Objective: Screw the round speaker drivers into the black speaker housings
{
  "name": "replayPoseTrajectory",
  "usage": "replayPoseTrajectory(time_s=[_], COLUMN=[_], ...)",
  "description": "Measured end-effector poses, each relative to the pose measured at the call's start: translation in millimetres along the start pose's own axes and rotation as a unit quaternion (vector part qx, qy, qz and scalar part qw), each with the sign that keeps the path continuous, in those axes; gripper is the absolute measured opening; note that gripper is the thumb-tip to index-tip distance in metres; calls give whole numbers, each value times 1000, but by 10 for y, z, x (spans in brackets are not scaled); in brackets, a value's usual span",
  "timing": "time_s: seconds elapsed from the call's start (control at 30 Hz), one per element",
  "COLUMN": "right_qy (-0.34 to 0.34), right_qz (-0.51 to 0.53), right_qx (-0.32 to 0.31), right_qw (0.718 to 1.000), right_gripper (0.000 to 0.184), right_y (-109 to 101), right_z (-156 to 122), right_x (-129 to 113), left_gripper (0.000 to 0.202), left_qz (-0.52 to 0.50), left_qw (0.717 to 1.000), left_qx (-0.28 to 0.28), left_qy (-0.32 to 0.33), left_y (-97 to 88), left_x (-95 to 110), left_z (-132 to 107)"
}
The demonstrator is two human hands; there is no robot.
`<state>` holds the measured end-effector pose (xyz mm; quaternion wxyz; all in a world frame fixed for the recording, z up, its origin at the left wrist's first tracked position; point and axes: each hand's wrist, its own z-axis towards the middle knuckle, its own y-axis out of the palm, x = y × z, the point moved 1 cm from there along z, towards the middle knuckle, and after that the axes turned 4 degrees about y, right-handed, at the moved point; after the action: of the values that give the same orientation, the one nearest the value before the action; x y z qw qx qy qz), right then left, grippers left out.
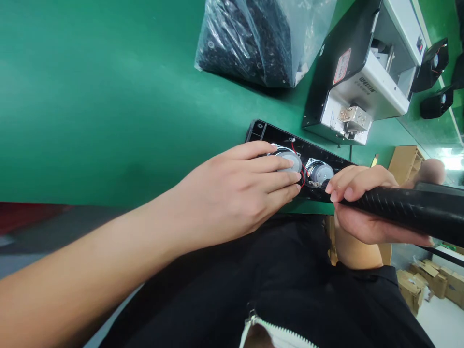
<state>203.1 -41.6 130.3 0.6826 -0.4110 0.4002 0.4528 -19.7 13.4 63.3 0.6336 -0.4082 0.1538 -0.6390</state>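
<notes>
A long black speaker housing (268, 130) lies on the green bench near its front edge. Two round speaker drivers sit in it, the left driver (290, 159) partly under my fingers and the right driver (322, 172) uncovered, with thin red wires between them. My left hand (235, 188) lies flat over the left driver, fingers stretched out, thumb hidden. In my right hand (366, 193), closed around it, is a black electric screwdriver (409, 208). Its tip end points down at the housing beside the right driver; whether the bit sits on a screw I cannot tell.
Behind the housing lies a clear plastic bag (250, 43) full of small dark parts. A black and silver WEIXIN machine (362, 82) stands to its right. Further right are black speaker boxes (433, 63), a cardboard box (402, 164) and several cartons (427, 280) on the floor.
</notes>
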Motion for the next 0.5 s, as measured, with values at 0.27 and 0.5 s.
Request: replayPoseTrajectory(time_s=[0.27, 0.5], right_qy=[-14, -22], right_qz=[17, 10], right_qx=[30, 32], right_qw=[999, 999], right_gripper=[77, 75], right_y=[-8, -43], right_z=[-15, -40], right_x=[20, 35], left_gripper=[38, 35], left_qz=[-34, -11], left_qw=[998, 1000], left_qx=[-40, 1], left_qy=[-29, -1], left_y=[15, -1], left_x=[-22, -16], left_z=[-58, -18])
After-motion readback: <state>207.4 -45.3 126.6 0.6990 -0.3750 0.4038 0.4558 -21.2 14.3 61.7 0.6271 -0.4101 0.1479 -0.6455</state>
